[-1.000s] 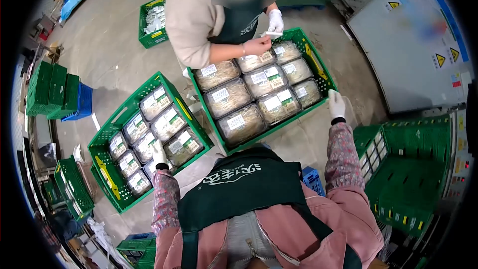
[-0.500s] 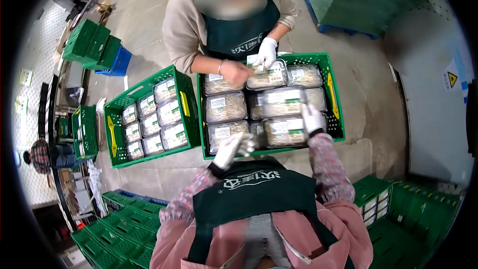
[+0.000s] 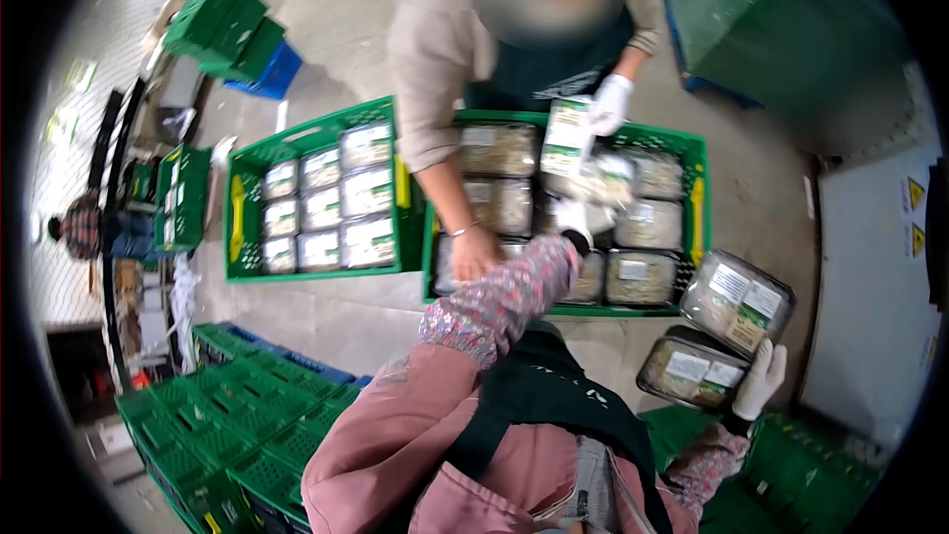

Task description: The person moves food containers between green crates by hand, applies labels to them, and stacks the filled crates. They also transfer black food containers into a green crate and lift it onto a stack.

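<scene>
Two clear-lidded plastic food trays, an upper tray [image 3: 738, 303] and a lower tray [image 3: 690, 368], are off to the right of the crate, filled with pale strands and labelled. My right hand [image 3: 761, 381], in a white glove, grips them at their right corners. My left hand [image 3: 576, 220], also gloved, reaches across into the green crate [image 3: 554, 311], among more trays. Blur and my sleeve hide its fingers, so its hold cannot be made out. Just above it is a blurred tray [image 3: 603, 181].
Across the crate a co-worker's gloved hand [image 3: 610, 105] holds green-and-white labels [image 3: 565, 135]; their bare hand [image 3: 475, 253] rests over the trays at left. Beside it stands another filled green crate [image 3: 314, 280]. Stacked green crates [image 3: 232, 425] stand lower left, a grey panel [image 3: 875, 307] at right.
My right hand has moved out of the crate to the lower right with two trays. My left hand has gone from the near edge further into the crate. The co-worker's bare hand moved nearer me.
</scene>
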